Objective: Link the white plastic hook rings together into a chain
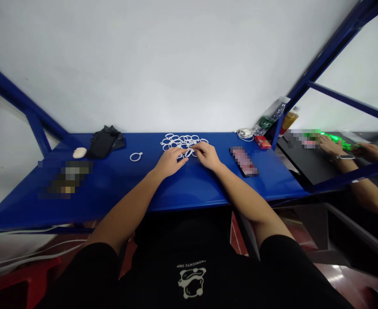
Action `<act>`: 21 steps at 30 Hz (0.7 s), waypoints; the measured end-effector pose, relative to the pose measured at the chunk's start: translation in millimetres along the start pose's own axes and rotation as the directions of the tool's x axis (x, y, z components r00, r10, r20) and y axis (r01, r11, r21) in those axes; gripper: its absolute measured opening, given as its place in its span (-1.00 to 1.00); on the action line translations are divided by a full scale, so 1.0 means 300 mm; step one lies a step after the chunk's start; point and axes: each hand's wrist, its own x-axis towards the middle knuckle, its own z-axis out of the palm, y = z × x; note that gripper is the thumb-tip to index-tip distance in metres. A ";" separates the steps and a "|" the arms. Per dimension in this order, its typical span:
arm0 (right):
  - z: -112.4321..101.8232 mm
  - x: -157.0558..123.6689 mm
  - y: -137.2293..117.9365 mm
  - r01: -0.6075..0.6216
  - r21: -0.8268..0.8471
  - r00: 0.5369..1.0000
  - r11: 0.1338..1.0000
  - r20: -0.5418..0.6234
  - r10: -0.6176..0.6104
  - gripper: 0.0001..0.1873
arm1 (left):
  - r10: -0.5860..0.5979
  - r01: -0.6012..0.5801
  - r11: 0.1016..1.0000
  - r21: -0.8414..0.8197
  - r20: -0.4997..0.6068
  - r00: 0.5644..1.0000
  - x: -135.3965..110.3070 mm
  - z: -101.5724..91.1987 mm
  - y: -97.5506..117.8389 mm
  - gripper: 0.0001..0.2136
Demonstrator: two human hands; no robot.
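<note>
A pile of several white plastic rings [182, 140] lies at the back middle of the blue table [118, 189]. My left hand [169, 162] rests at the pile's near edge with its fingers curled on a ring. My right hand [207, 154] sits beside it, fingers pinched on a white ring at the front of the pile. One single white ring [136, 156] lies apart to the left of the pile.
A black cloth [105, 141] and a pale oval object [80, 152] lie at the back left. A phone [244, 161], a coiled white cable [245, 134], a red box [262, 142] and bottles [270, 116] are on the right. Another person's hands [333, 146] work at the neighbouring black table.
</note>
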 end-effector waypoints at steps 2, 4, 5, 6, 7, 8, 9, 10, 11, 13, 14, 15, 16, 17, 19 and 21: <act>0.002 -0.001 -0.006 0.019 0.009 1.000 1.000 0.007 -0.019 -0.69 | 0.002 -0.002 1.000 -0.013 -0.002 1.000 -0.001 0.007 -0.002 -0.69; 0.005 -0.002 -0.013 0.041 0.020 0.999 0.999 0.025 -0.041 -0.70 | -0.001 0.001 1.000 -0.022 0.003 1.000 0.000 0.014 -0.003 -0.70; 0.006 -0.003 -0.016 0.056 0.030 0.998 0.998 0.033 -0.057 -0.71 | -0.005 0.006 1.000 -0.026 0.006 1.000 0.001 0.017 -0.003 -0.71; 0.008 -0.004 -0.018 0.071 0.040 0.997 0.997 0.037 -0.072 -0.71 | -0.011 0.012 1.000 -0.029 0.007 1.000 0.002 0.020 -0.003 -0.73; 0.011 -0.005 -0.020 0.082 0.046 0.996 0.996 0.038 -0.084 -0.71 | -0.019 0.019 0.999 -0.032 0.005 1.000 0.003 0.023 -0.003 -0.74; 0.014 -0.006 -0.021 0.083 0.046 0.996 0.995 0.036 -0.085 -0.71 | -0.029 0.029 0.999 -0.038 -0.001 1.000 0.004 0.026 -0.003 -0.75; 0.018 -0.006 -0.022 0.071 0.037 0.997 0.997 0.031 -0.073 -0.72 | -0.041 0.040 0.998 -0.049 -0.010 0.999 0.005 0.028 -0.001 -0.75; 0.022 -0.006 -0.022 0.049 0.023 0.998 0.999 0.025 -0.050 -0.72 | -0.054 0.053 0.997 -0.064 -0.021 0.998 0.006 0.030 0.000 -0.75; 0.025 -0.005 -0.023 0.019 0.008 1.000 1.000 0.016 -0.019 -0.73 | -0.069 0.066 0.994 -0.083 -0.034 0.997 0.007 0.031 0.003 -0.74; 0.030 -0.004 -0.025 -0.046 -0.012 0.999 0.999 -0.004 0.046 -0.76 | -0.095 0.088 0.989 -0.119 -0.057 0.994 0.007 0.031 0.009 -0.74; 0.031 -0.003 -0.027 -0.068 -0.012 0.998 0.998 -0.012 0.068 -0.77 | -0.104 0.094 0.987 -0.134 -0.070 0.992 0.007 0.030 0.012 -0.74; 0.030 -0.003 -0.031 -0.078 -0.005 0.997 0.997 -0.014 0.078 -0.78 | -0.111 0.098 0.985 -0.143 -0.085 0.990 0.007 0.028 0.016 -0.76; 0.028 -0.003 -0.035 -0.075 0.006 0.997 0.997 -0.011 0.075 -0.78 | -0.115 0.100 0.984 -0.146 -0.101 0.988 0.007 0.026 0.018 -0.78; 0.025 -0.004 -0.040 -0.062 0.019 0.998 0.998 -0.003 0.062 -0.78 | -0.119 0.101 0.984 -0.144 -0.117 0.986 0.006 0.023 0.020 -0.80; 0.018 -0.006 -0.049 -0.021 0.044 1.000 0.999 0.022 0.020 -0.76 | -0.125 0.106 0.986 -0.128 -0.150 0.981 0.006 0.016 0.022 -0.82; 0.013 -0.007 -0.054 0.011 0.056 0.998 0.998 0.055 -0.014 -0.75 | -0.126 0.108 0.988 -0.109 -0.180 0.976 0.008 0.008 0.023 -0.83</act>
